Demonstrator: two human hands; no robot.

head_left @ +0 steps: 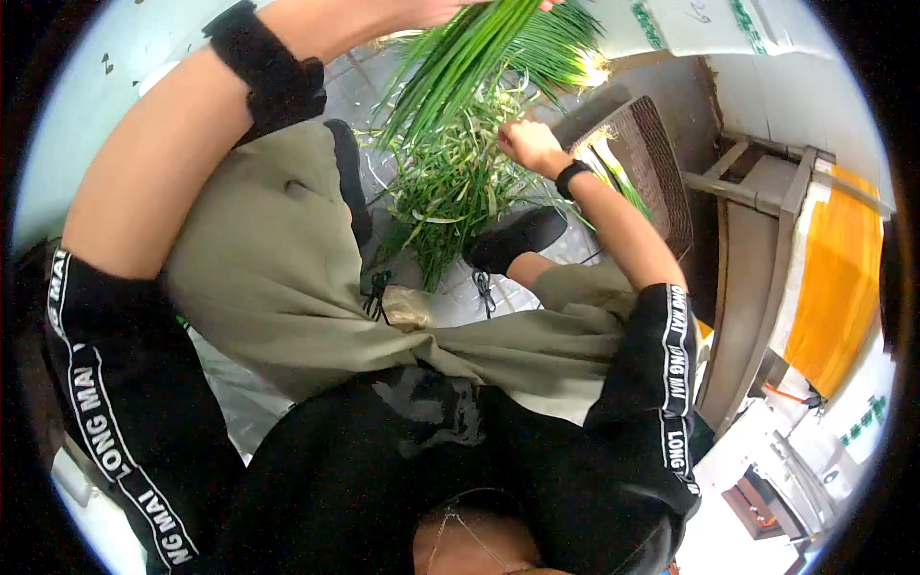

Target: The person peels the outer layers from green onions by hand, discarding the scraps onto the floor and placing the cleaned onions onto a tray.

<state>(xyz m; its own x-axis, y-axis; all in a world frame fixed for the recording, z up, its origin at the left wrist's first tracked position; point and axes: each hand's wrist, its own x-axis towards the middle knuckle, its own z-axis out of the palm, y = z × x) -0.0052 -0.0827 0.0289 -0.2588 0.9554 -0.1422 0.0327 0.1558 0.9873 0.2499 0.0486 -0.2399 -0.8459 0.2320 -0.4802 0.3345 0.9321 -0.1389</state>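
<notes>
At the top edge of the head view, my left hand is closed around a bunch of green scallions, their leaves hanging down to the left. Most of that hand is cut off by the frame or hidden behind the leaves. My right hand is closed in a fist just below and right of the bunch; whatever its fingers hold is hidden. Beneath both hands, a heap of loose scallion leaves and peelings covers the floor between my shoes. More scallions with white root ends lie behind the held bunch.
A few scallions rest on a brown ribbed mat or basket at the right. Beyond it stand a metal frame and a box with orange-yellow tape. White boxes with green marks sit at the top right.
</notes>
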